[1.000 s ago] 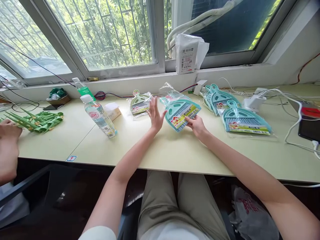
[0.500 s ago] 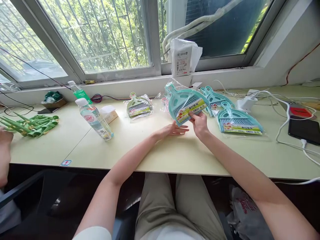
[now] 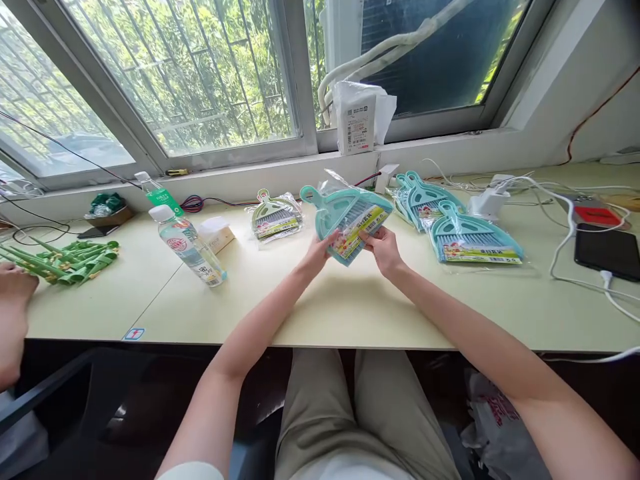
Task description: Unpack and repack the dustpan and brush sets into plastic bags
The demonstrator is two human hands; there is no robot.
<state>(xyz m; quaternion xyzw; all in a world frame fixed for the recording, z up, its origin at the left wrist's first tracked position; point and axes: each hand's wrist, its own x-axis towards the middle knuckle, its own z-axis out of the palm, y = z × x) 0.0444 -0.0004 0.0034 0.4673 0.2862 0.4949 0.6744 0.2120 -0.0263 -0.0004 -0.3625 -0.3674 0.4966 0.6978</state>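
A turquoise dustpan and brush set (image 3: pixel 345 217) in clear plastic wrap, with a yellow label, is held tilted above the table. My left hand (image 3: pixel 320 255) grips its lower left edge, fingers partly hidden behind it. My right hand (image 3: pixel 382 249) pinches the label side at the lower right. To the right, another turquoise wrapped set (image 3: pixel 475 240) lies on the table, with more turquoise sets (image 3: pixel 425 197) just behind it. A green-framed wrapped set (image 3: pixel 277 219) lies flat to the left of my hands.
Two bottles, one clear (image 3: pixel 189 247) and one green-labelled (image 3: pixel 159 193), stand left beside a small box (image 3: pixel 216 233). Folded green strips (image 3: pixel 75 260) lie far left near another person's hand (image 3: pixel 17 283). White cables (image 3: pixel 565 233) and a black phone (image 3: pixel 607 252) are on the right.
My left hand has come up from beneath and now grips the held set's left edge. The set has shifted left and down, its handle turning leftward. My right hand still holds it.
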